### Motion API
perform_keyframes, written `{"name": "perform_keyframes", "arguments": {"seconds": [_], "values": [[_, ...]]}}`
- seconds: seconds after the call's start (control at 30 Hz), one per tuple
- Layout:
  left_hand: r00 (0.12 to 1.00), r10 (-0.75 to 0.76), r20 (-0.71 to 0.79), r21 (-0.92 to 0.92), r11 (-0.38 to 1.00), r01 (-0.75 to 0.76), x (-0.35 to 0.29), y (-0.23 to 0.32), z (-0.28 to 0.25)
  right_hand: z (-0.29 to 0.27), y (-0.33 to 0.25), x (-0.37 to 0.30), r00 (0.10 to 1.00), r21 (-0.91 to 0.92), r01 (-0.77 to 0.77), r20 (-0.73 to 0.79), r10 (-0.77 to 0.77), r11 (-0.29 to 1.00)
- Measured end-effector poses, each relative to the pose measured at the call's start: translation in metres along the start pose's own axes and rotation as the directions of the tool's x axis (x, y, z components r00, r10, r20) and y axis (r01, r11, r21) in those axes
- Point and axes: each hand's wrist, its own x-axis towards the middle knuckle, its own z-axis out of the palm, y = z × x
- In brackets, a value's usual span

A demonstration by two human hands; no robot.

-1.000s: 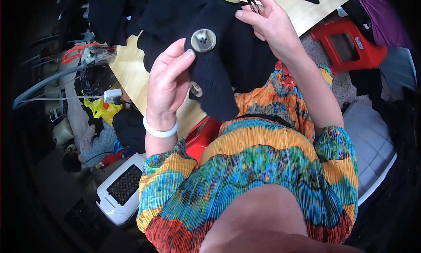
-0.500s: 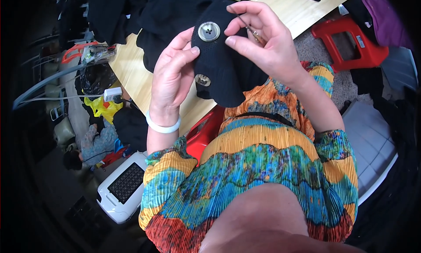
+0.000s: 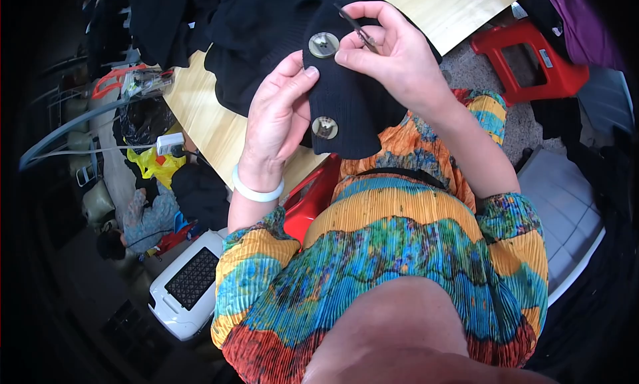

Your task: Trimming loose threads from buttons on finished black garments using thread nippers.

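A black knit garment hangs between my hands, with two large marbled grey-brown buttons on its ribbed band. My left hand pinches the band's edge, thumb on top, between the upper button and the lower button. In my right hand is a pair of small dark thread snips, tips pointing up and left. The right thumb and fingertips are right beside the upper button. Part of the snips is hidden inside the right hand.
More black garments cover the wooden table. A red plastic stool stands at the right, near a grey bin. At the left are a yellow bag, a white plastic case and another person.
My left hand and the garment's band have shifted slightly to the right. The snips have turned in my right hand, and their dark blades show more. The right hand has moved slightly left.
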Motion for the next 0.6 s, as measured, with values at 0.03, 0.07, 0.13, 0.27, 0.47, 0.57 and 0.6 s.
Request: {"name": "perform_keyframes", "arguments": {"seconds": [0.03,0.07,0.13,0.27,0.47,0.57,0.6], "values": [[1.000,0.003,0.001,-0.002,1.000,-0.003,0.000,-0.001,-0.001,0.000,-0.003,0.001,1.000,0.000,-0.002,0.001,0.002,1.000],[1.000,0.003,-0.001,-0.003,1.000,-0.003,-0.001,-0.001,-0.001,-0.001,-0.010,0.002,0.994,0.090,-0.111,0.019,0.110,0.990],[0.999,0.046,-0.014,0.001,0.999,-0.046,-0.001,0.000,0.000,-0.008,-0.010,0.001,0.960,0.200,-0.278,0.097,0.263,0.939],[0.984,0.175,-0.019,0.181,0.969,-0.169,-0.002,0.000,-0.002,-0.012,-0.007,-0.001,0.948,0.310,-0.314,0.151,0.279,0.898],[0.844,0.531,0.082,0.791,0.480,-0.379,-0.002,-0.016,-0.007,-0.001,-0.009,-0.005,0.980,0.120,-0.199,-0.001,0.201,0.973],[0.843,0.536,-0.050,0.580,0.703,-0.413,0.002,-0.022,-0.004,0.001,-0.010,-0.005,0.979,0.104,-0.204,-0.004,0.205,0.974],[0.842,0.537,-0.048,0.579,0.702,-0.415,0.003,-0.021,-0.004,0.001,-0.007,-0.005,0.980,0.094,-0.197,-0.011,0.199,0.976]]}}
